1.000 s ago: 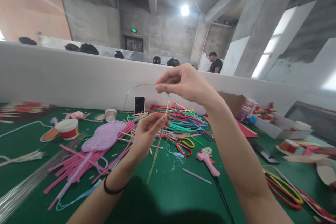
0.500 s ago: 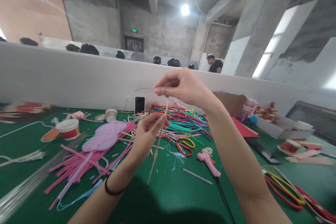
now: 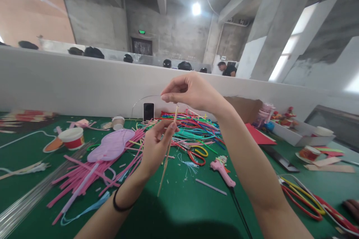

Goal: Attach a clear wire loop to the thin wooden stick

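My left hand (image 3: 155,145) pinches a thin wooden stick (image 3: 165,162) that stands tilted, its lower end near the green table (image 3: 179,209). A black band circles that wrist. Above it, my right hand (image 3: 190,91) is closed in a pinch on a thin silver wire (image 3: 141,99), right at the stick's top end. The wire arcs away to the left and down toward the white wall.
Pink strips (image 3: 84,173), a lilac cut-out (image 3: 110,145) and a heap of coloured strips (image 3: 193,127) cover the table's middle. Red-handled scissors (image 3: 196,157), a pink tool (image 3: 223,171), a phone (image 3: 148,112), cups (image 3: 71,138) and a white tray (image 3: 297,134) lie around. A person stands far behind the wall.
My right hand has dropped slightly and shifted left with the wire. The left hand and stick have hardly moved. The view has turned a little.
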### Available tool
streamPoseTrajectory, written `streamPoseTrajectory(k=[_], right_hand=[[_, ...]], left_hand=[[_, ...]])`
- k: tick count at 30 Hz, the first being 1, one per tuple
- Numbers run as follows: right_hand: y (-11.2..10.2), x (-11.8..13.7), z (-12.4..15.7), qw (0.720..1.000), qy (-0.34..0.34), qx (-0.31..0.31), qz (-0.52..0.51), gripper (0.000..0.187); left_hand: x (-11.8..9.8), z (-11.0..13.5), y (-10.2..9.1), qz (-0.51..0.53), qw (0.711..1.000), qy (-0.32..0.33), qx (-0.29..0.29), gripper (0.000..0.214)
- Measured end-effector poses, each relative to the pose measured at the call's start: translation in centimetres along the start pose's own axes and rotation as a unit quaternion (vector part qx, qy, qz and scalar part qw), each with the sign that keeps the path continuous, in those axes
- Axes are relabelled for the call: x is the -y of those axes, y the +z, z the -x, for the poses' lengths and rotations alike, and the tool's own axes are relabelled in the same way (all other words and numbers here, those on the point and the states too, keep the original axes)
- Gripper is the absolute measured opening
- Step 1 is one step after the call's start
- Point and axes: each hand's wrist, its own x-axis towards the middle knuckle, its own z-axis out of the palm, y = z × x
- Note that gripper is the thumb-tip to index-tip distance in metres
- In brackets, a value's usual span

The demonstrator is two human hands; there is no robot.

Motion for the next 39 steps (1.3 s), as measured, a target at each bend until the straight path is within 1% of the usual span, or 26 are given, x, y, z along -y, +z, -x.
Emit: streamPoseTrajectory(k=[4,10,24,30,36,39], right_hand=[[0.04,0.12,0.0,1.0,0.003,0.004,0.0,0.021],[0.06,0.01,0.0,0.999,-0.019,0.025,-0.021,0.019],[0.08,0.21,0.13,0.998,0.011,0.063,-0.022,0.018],[-0.05,-0.06,0.4,0.998,0.034,0.05,-0.036,0.018],[-0.23,0.1,0.11,0.997,0.011,0.066,-0.04,0.018],[-0.42,-0.18,0.46,0.998,0.008,0.051,-0.042,0.023]], left_hand=[[-0.32,0.09,0.07,-0.017,1.0,0.003,-0.002,0.025],[-0.22,0.09,-0.01,-0.02,1.0,0.01,-0.001,0.024],[0.13,-0.01,-0.07,-0.006,1.0,0.008,0.001,0.024],[0.36,-0.05,-0.13,-0.016,1.0,0.014,0.002,0.024],[0.22,-0.08,-0.15,-0.015,1.0,0.01,0.004,0.025],[0.12,-0.08,-0.12,-0.017,1.0,0.013,0.002,0.024]])
